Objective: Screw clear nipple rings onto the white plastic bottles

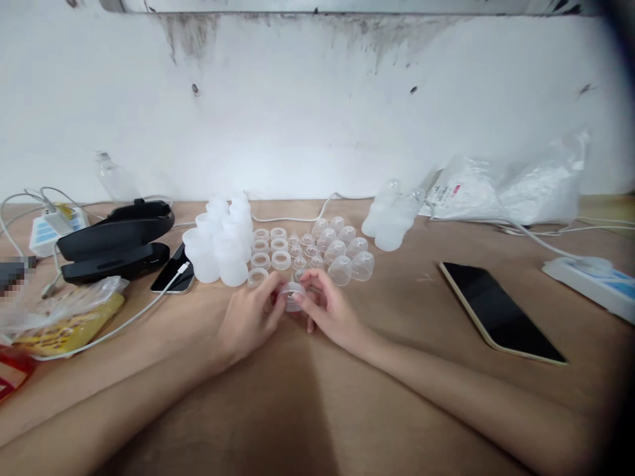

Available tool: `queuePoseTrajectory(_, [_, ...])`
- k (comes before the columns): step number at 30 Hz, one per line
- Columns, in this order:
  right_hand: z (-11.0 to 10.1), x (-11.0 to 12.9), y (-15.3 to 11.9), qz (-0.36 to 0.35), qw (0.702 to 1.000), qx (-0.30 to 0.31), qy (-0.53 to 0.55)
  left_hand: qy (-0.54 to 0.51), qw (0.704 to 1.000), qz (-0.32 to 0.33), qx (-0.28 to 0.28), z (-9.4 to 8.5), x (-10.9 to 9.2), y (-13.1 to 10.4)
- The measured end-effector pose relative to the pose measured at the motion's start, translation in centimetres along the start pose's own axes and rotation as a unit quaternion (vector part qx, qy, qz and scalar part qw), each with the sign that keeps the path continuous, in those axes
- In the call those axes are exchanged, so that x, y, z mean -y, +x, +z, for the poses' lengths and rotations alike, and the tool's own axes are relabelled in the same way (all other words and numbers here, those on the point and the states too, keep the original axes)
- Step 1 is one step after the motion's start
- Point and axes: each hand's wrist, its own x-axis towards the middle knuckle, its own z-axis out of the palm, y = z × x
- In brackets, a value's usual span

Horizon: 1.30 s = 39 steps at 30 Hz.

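Observation:
Between my two hands is a clear plastic screw ring (292,297), tilted with its threaded side showing. My left hand (253,314) grips its left edge with bent fingers. On the other edge, my right hand (335,307) pinches with thumb and fingers. Just beyond my hands lie rows of matching collar rings (280,260) and small clear bottle nipples (311,251). Clear domed caps (340,270) stand in rows to the right of these. White translucent bottles (231,261) are grouped at the left of the rings.
Several capped bottles (389,225) stand by the wall, near a clear plastic bag (520,182). A large phone (501,311) lies at right, near a power strip (592,284). At left are a black headset (119,238), another phone (174,272) with a cable, and a yellow snack packet (74,324).

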Motion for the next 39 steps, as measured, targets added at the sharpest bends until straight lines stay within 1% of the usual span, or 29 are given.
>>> queuePoseTrajectory(1, [0.0,0.0,0.1,0.011,0.999,0.015,0.033,0.029,0.999,0.014,0.0,-0.1,0.0,0.0])
queuePoseTrajectory(3, [-0.2,0.1,0.3,0.035,0.995,0.04,0.088,0.092,0.993,0.069,0.014,-0.3,-0.1,-0.1])
queuePoseTrajectory(5, [-0.3,0.0,0.4,0.053,0.99,0.045,0.12,0.154,0.979,0.129,0.036,-0.6,-0.4,-0.2])
queuePoseTrajectory(7, [-0.5,0.0,0.5,0.067,0.987,0.044,0.143,0.202,0.965,0.162,0.045,-1.3,-0.8,-0.2])
queuePoseTrajectory(9, [-0.6,0.0,0.5,0.076,0.982,0.037,0.17,0.221,0.959,0.174,0.03,-2.3,-1.2,-0.3])
queuePoseTrajectory(10, [-0.7,0.1,0.5,0.079,0.979,0.032,0.185,0.221,0.959,0.179,0.012,-3.0,-1.3,-0.2])
queuePoseTrajectory(11, [-0.7,0.2,0.5,0.082,0.976,0.028,0.2,0.217,0.957,0.191,-0.025,-3.8,-1.2,-0.1])
queuePoseTrajectory(12, [-0.7,0.3,0.5,0.085,0.973,0.026,0.211,0.225,0.954,0.185,-0.073,-4.6,-1.0,0.0])
queuePoseTrajectory(13, [-0.7,0.4,0.5,0.086,0.971,0.024,0.221,0.246,0.946,0.163,-0.131,-5.3,-0.7,0.3])
queuePoseTrajectory(14, [-0.7,0.5,0.5,0.087,0.97,0.024,0.228,0.277,0.937,0.129,-0.169,-6.0,-0.2,0.5])
queuePoseTrajectory(15, [-0.7,0.5,0.4,0.088,0.968,0.026,0.233,0.311,0.927,0.09,-0.187,-6.5,0.5,0.9])
queuePoseTrajectory(16, [-0.7,0.6,0.4,0.088,0.967,0.027,0.239,0.343,0.919,0.061,-0.185,-6.9,1.2,1.2])
queuePoseTrajectory(18, [-0.9,0.6,0.4,0.085,0.964,0.029,0.25,0.391,0.907,0.026,-0.155,-7.2,2.5,1.7])
queuePoseTrajectory(20, [-1.1,0.6,0.3,0.083,0.961,0.031,0.261,0.415,0.902,0.018,-0.116,-7.3,3.3,2.0])
queuePoseTrajectory(21, [-1.2,0.6,0.3,0.081,0.96,0.032,0.265,0.416,0.903,0.018,-0.104,-7.3,3.4,1.9])
queuePoseTrajectory(23, [-1.4,0.5,0.2,0.08,0.958,0.033,0.273,0.403,0.909,0.019,-0.109,-7.4,2.8,1.4])
queuePoseTrajectory(25, [-1.5,0.5,0.1,0.077,0.956,0.029,0.281,0.369,0.918,0.024,-0.14,-7.7,1.6,0.6])
queuePoseTrajectory(26, [-1.5,0.6,0.0,0.074,0.956,0.025,0.284,0.346,0.925,0.034,-0.156,-7.8,0.8,0.1])
queuePoseTrajectory(28, [-1.6,0.5,0.0,0.065,0.954,0.014,0.292,0.277,0.944,0.068,-0.163,-7.8,-0.5,-0.8])
queuePoseTrajectory(29, [-1.6,0.5,0.0,0.06,0.954,0.007,0.295,0.235,0.958,0.078,-0.143,-7.6,-1.1,-1.1])
queuePoseTrajectory(31, [-1.8,0.4,0.0,0.054,0.953,-0.007,0.298,0.172,0.979,0.083,-0.067,-6.8,-1.6,-1.5])
queuePoseTrajectory(33, [-2.3,0.3,-0.1,0.054,0.953,-0.021,0.297,0.139,0.985,0.101,-0.014,-5.5,-1.5,-1.7])
queuePoseTrajectory(34, [-2.6,0.3,-0.2,0.056,0.953,-0.027,0.296,0.122,0.985,0.118,-0.014,-4.8,-1.3,-1.7])
queuePoseTrajectory(35, [-2.9,0.2,-0.2,0.059,0.953,-0.033,0.296,0.094,0.987,0.125,-0.028,-4.0,-1.1,-1.6])
queuePoseTrajectory(36, [-3.2,0.2,-0.2,0.061,0.952,-0.038,0.299,0.059,0.99,0.123,-0.032,-3.4,-0.9,-1.5])
queuePoseTrajectory(37, [-3.4,0.1,-0.3,0.064,0.95,-0.043,0.303,0.021,0.993,0.109,-0.03,-2.7,-0.7,-1.5])
queuePoseTrajectory(38, [-3.6,0.1,-0.3,0.066,0.948,-0.047,0.308,-0.015,0.996,0.09,-0.012,-2.2,-0.5,-1.4])
queuePoseTrajectory(39, [-3.8,0.0,-0.2,0.069,0.946,-0.05,0.314,-0.046,0.996,0.072,0.02,-1.8,-0.3,-1.3])
